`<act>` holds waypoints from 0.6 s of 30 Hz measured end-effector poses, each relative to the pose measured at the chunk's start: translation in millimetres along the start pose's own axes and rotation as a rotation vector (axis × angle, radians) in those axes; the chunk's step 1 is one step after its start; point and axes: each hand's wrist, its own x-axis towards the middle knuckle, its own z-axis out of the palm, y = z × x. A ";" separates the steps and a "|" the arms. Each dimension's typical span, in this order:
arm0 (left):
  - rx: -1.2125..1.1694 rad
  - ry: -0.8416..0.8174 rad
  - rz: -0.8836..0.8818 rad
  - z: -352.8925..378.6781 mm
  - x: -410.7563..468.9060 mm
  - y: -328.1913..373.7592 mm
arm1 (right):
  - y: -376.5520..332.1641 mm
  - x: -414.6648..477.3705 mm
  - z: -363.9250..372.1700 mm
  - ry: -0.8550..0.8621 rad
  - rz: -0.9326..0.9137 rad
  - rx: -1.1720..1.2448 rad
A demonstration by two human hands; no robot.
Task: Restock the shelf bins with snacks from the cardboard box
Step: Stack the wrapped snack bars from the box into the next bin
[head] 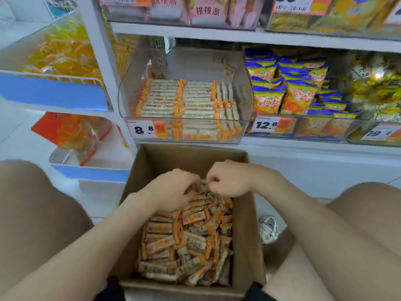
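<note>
A price tag (147, 128) on the bar bin (127, 90), toward 11 o'clock, reads 8.8. At 2 o'clock a second tag (273, 124) reads 12.8, under bags (269, 101) printed 咪咪. At 3 o'clock a third tag (379, 133) reads 19.8. Pink packs (208, 10) at 12 o'clock show 挑挑派.

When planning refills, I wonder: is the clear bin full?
Partly full: snack bars cover the bottom of the clear bin; upper walls bare.
</note>
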 end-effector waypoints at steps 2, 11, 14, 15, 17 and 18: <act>0.014 -0.183 -0.111 33.9 -4.0 -18.3 | 3.2 13.2 26.2 -0.050 0.039 0.033; -0.077 -0.378 -0.483 132.8 -15.4 -82.4 | 40.8 76.5 163.9 -0.015 0.311 0.054; -0.063 -0.428 -0.562 151.9 -17.1 -96.5 | 36.3 88.8 191.6 0.044 0.338 -0.071; -0.067 -0.464 -0.580 158.6 -18.5 -100.3 | 33.1 92.8 194.7 0.112 0.332 -0.148; -0.060 -0.533 -0.588 168.4 -22.2 -106.1 | 27.4 106.3 201.4 0.183 0.229 -0.248; -0.063 -0.567 -0.589 171.9 -24.2 -107.7 | 24.3 113.4 206.5 0.151 0.150 -0.264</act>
